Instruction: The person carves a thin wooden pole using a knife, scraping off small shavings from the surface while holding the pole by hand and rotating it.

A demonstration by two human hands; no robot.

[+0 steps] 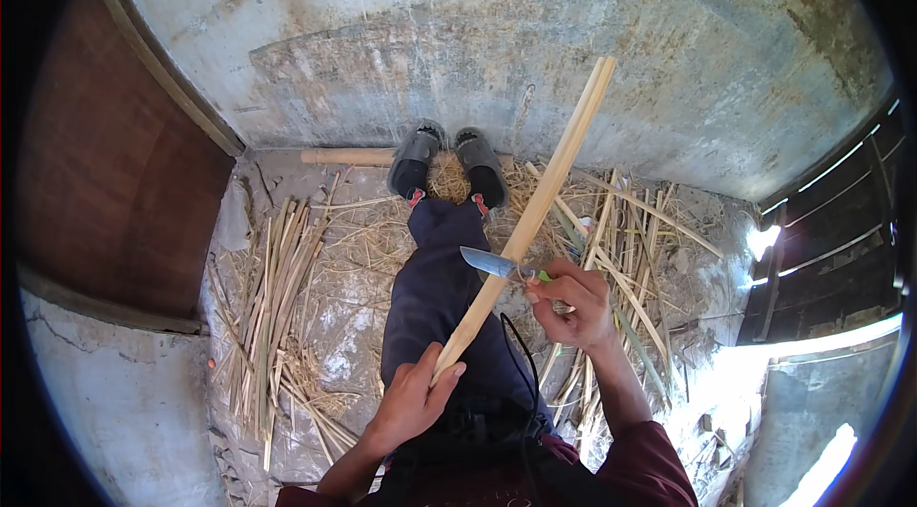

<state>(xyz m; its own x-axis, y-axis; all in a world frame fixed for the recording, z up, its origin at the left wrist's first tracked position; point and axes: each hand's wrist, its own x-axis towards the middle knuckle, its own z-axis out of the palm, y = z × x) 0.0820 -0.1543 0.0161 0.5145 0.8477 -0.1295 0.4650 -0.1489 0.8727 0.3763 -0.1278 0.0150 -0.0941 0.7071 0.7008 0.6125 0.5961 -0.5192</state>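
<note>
A long pale bamboo strip (557, 168) slants across my lap, its far end raised toward the wall. My left hand (416, 399) is closed round its near end. In my right hand (576, 305) is a knife (488, 262) with a short broad blade and a bit of green at the handle. The blade lies across the strip about midway along, its tip pointing left. Most of the handle is hidden by my fingers.
Split bamboo strips (272, 302) lie heaped on the floor to the left, with another pile (626, 264) on the right among shavings. A bamboo pole (349, 157) rests along the stained wall (401, 58). A black cable (521, 345) hangs over my lap. A brown panel (115, 173) stands left.
</note>
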